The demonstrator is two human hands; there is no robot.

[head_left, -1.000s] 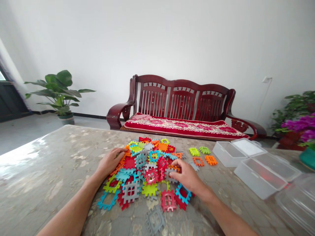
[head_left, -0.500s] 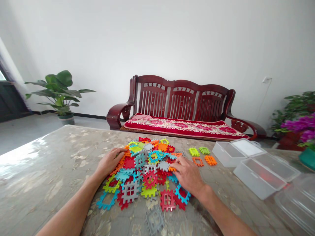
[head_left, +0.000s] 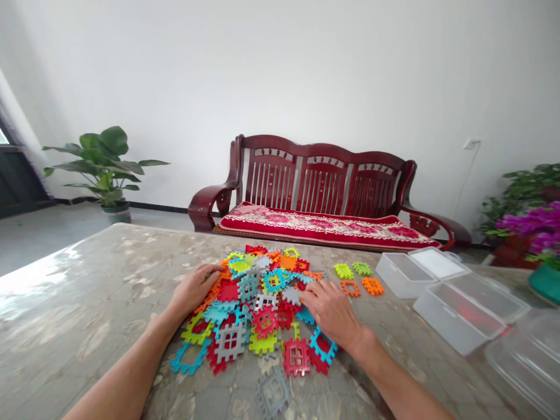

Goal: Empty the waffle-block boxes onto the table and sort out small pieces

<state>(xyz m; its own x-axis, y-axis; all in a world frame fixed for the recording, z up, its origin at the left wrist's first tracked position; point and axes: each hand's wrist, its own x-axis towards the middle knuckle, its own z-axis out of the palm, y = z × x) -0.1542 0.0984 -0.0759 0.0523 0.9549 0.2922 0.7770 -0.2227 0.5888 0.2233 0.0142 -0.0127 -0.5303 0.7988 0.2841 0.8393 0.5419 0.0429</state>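
Note:
A heap of flat, notched plastic interlocking tiles (head_left: 263, 320) in red, blue, grey, orange and lime covers the middle of the table. Several have window-like openings. My left hand (head_left: 195, 289) lies along the heap's left side, fingers stretched over orange tiles (head_left: 214, 293). At the right side, my right hand (head_left: 328, 303) rests with its fingers apart and slightly bent on the tiles, beside a grey tile (head_left: 291, 296). What lies under its fingertips is hidden. Near the front edge sits a separate grey tile (head_left: 273, 394).
Two lime tiles (head_left: 343, 270) and two orange tiles (head_left: 373, 286) lie apart, right of the heap. Clear plastic boxes (head_left: 459, 318) with lids stand further right, near a teal flowerpot (head_left: 545, 284). Behind the table (head_left: 100, 274) is a wooden bench (head_left: 324, 175).
My right hand has shifted slightly, and its fingers now cover an orange tile that showed beside them before. My left hand stays in place. The view has moved a little.

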